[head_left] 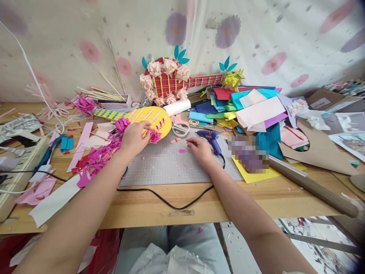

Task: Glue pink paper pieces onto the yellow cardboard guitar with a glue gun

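A yellow paper guitar (164, 118) lies at an angle, with pink strips, teal frets and magenta paper roses on it. My left hand (134, 139) rests over its lower edge, fingers apart, close to one rose (155, 136). To the right, my right hand (200, 151) hovers over the grey cutting mat (168, 167) with its fingers drawn together; whatever they may hold is too small to make out. Right behind that hand is a blue glue gun (210, 140). Small pink paper discs (181, 151) and white-handled scissors (180, 130) lie between the hands.
A red paper guitar (196, 80) with pale roses leans at the back. Coloured paper sheets (256, 110) pile up on the right, near a long wooden bar (313, 186). Magenta scraps (98, 160) lie under my left forearm. A black cord (171, 205) loops along the front.
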Action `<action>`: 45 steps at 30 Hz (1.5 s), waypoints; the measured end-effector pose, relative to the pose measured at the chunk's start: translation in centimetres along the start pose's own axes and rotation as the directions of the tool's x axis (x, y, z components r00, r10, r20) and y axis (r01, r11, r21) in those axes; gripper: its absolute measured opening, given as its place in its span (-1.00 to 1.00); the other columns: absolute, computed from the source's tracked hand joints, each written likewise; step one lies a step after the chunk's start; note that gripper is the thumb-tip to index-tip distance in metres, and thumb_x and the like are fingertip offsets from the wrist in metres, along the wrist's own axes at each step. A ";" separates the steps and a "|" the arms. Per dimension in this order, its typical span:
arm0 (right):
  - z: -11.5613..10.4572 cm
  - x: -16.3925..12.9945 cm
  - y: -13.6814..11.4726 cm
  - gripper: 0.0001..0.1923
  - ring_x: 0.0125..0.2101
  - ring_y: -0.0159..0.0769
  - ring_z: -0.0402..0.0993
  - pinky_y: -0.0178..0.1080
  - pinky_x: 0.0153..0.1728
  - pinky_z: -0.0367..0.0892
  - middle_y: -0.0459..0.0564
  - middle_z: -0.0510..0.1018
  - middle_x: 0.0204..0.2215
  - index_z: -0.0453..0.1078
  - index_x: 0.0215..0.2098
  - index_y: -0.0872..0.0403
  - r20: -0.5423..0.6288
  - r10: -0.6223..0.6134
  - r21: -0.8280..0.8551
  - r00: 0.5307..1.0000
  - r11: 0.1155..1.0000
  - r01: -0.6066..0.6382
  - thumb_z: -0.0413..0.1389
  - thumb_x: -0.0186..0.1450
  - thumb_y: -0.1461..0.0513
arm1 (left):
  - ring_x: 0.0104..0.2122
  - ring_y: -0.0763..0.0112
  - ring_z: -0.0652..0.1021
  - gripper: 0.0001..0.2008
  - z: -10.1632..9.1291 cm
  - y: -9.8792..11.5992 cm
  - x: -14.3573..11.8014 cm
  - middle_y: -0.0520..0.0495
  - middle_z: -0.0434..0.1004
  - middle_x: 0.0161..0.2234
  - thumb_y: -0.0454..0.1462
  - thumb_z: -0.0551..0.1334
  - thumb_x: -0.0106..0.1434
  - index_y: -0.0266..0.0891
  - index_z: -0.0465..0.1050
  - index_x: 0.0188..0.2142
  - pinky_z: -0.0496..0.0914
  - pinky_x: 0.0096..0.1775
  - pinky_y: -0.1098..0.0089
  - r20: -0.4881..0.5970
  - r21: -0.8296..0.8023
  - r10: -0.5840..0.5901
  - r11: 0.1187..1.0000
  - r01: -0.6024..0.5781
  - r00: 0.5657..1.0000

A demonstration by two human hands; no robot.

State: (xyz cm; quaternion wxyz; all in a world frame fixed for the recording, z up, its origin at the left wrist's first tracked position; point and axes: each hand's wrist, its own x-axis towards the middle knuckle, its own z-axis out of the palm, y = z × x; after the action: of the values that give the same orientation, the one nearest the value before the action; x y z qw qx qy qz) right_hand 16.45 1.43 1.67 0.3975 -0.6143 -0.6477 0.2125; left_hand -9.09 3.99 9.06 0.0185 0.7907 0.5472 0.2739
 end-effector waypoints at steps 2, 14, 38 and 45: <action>-0.1 -0.1 0.1 -0.77 -0.35 -0.31 0.51 -0.24 -0.24 0.34 -0.04 0.59 -0.35 0.48 -0.27 0.05 0.008 -0.009 -0.035 1.000 0.999 0.009 0.02 0.18 0.36 | -0.09 0.26 0.50 -0.70 0.7 0.4 0.1 -0.08 0.56 -0.16 -0.33 0.09 0.17 -0.21 0.42 -0.10 0.33 -0.02 0.26 0.050 -0.042 0.134 0.990 -0.132 0.990; 0.9 0.4 -0.6 -0.78 -0.39 -0.32 0.36 -0.28 -0.37 0.19 -0.01 0.48 -0.37 0.48 -0.25 0.07 0.056 -0.082 -0.294 0.995 0.951 0.095 0.00 0.23 0.27 | 0.07 0.23 0.38 -0.51 2.3 0.1 0.2 -0.13 0.46 -0.01 -0.48 0.06 0.01 -0.26 0.39 -0.03 0.26 0.10 0.18 0.043 -0.083 0.315 0.947 -0.311 0.948; 3.1 3.0 -3.7 -0.88 -0.42 -0.36 0.38 -0.32 -0.41 0.19 -0.08 0.50 -0.41 0.28 -0.28 0.07 0.302 -0.041 -0.217 0.952 0.970 0.111 0.07 0.18 0.28 | -0.37 0.48 0.53 -0.61 8.9 3.1 -5.2 -0.01 0.55 -0.33 -0.52 0.04 0.02 -0.21 0.31 -0.15 0.39 -0.32 0.44 0.193 -0.593 -0.045 0.790 0.153 0.980; 4.4 0.7 -1.6 -0.76 -0.47 -0.40 0.38 -0.32 -0.41 0.26 -0.15 0.44 -0.50 0.24 -0.33 0.05 0.136 0.088 0.291 0.987 0.949 -0.125 0.15 0.08 0.16 | -0.37 0.46 0.53 -0.71 7.8 3.3 -5.2 -0.06 0.52 -0.28 -0.47 0.09 0.05 -0.22 0.35 -0.22 0.41 -0.31 0.41 -0.075 -0.543 -0.050 0.840 0.002 0.996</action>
State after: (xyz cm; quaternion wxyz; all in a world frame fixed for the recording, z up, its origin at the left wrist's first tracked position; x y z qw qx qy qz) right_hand 12.11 2.84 0.47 0.4335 -0.5675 -0.5969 0.3657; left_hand -3.99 0.20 1.34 0.2213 0.7332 0.4585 0.4508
